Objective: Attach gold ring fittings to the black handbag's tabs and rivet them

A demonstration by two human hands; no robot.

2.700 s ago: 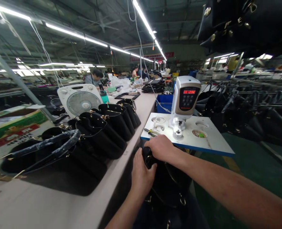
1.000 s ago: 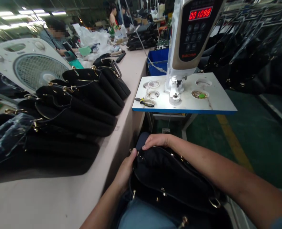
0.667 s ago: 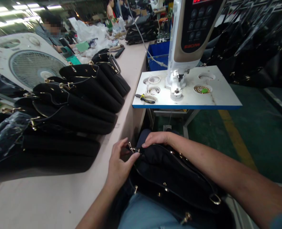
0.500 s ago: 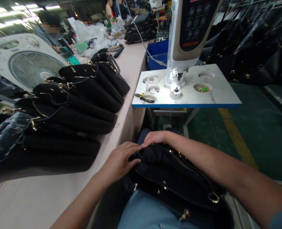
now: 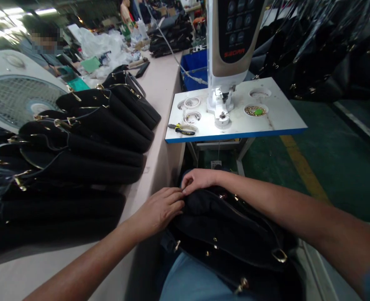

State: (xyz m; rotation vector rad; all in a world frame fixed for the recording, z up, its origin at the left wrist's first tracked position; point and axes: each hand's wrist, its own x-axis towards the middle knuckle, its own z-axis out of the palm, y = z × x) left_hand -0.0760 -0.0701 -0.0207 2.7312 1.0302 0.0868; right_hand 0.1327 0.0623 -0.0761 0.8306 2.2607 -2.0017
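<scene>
A black handbag (image 5: 225, 234) with gold-coloured fittings lies across my lap, its top facing up toward me. My left hand (image 5: 160, 209) grips the bag's far left end, fingers bent over the edge. Right beside it, my right hand (image 5: 200, 179) pinches the same end, its fingertips meeting those of the left. What exactly lies between the fingertips is hidden. A gold ring (image 5: 279, 255) shows at the bag's right end, and a gold clasp (image 5: 243, 286) hangs at its near side.
Several black handbags (image 5: 103, 161) stand in a row on the pale table (image 5: 160, 104) at left, beside a white fan (image 5: 22, 100). Ahead is a riveting-type machine (image 5: 227, 62) on a white worktop (image 5: 200, 133) with pliers (image 5: 181, 129) and cups of small metal parts. Another person (image 5: 44, 46) is at far left.
The view has shifted slightly to the right. The left thumb, seen apart before, is now tucked beneath the fingers at the bag's end. Both hands stay at the same end of the bag.
</scene>
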